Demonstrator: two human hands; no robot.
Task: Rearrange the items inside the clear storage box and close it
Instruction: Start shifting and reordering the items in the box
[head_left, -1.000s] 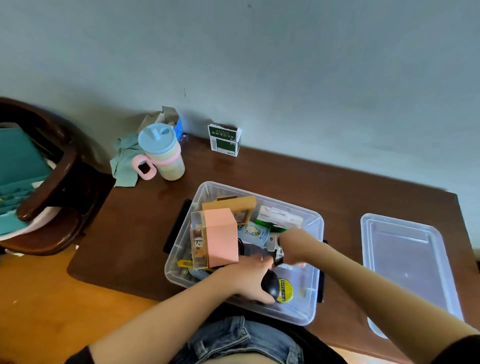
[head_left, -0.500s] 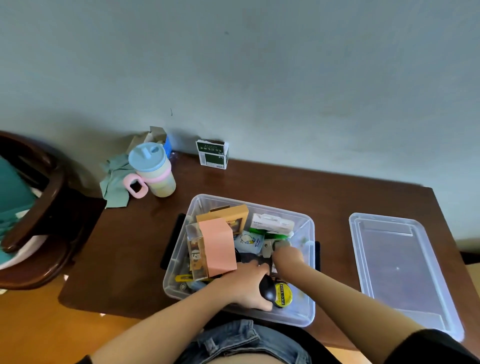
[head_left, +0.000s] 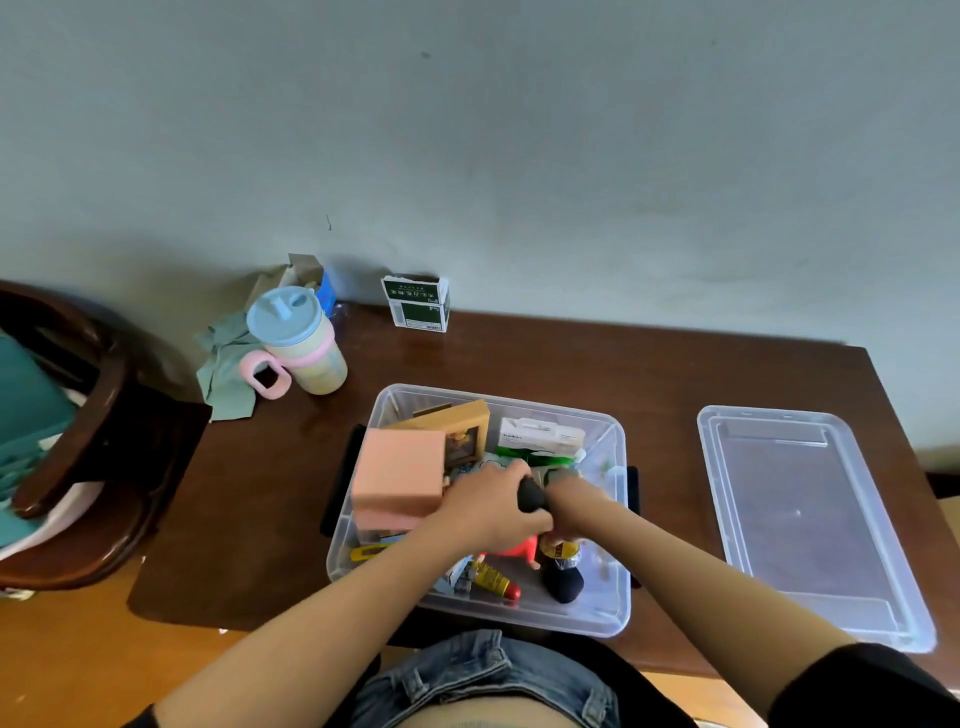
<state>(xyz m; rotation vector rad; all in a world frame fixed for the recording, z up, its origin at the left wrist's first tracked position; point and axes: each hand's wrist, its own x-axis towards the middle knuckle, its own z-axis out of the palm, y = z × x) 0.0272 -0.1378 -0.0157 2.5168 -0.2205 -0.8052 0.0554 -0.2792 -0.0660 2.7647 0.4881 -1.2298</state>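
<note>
- Far left: dark wooden chair (head_left: 98, 447) with teal fabric on it, beside the tabletop (head_left: 270, 519).
- Back left of tabletop: crumpled green cloth (head_left: 223, 369); touching it, a lidded cup (head_left: 298, 340) with blue lid and pink handle, upright.
- Near the wall: small green-and-white carton (head_left: 417, 303), upright, well apart from the box.
- Centre: clear storage box (head_left: 597, 618), open, at the near edge of the tabletop. Inside, left: pink block (head_left: 400, 475); behind it a tan wooden frame (head_left: 457, 431), tilted. Back right: white packet (head_left: 540, 436) over something green.
- Left hand (head_left: 488, 512) inside the box, fingers curled around a black rounded object (head_left: 531, 494), gripping it.
- Right hand (head_left: 571, 499) just beside it, touching the same black object; whether it grips cannot be told, fingers hidden.
- Box floor below the hands: yellow tube with red cap (head_left: 496, 582), red figure (head_left: 519, 551) partly hidden, second black object (head_left: 563, 584) with yellow label.
- Right: clear lid (head_left: 810, 519), flat on the tabletop, apart from the box.
</note>
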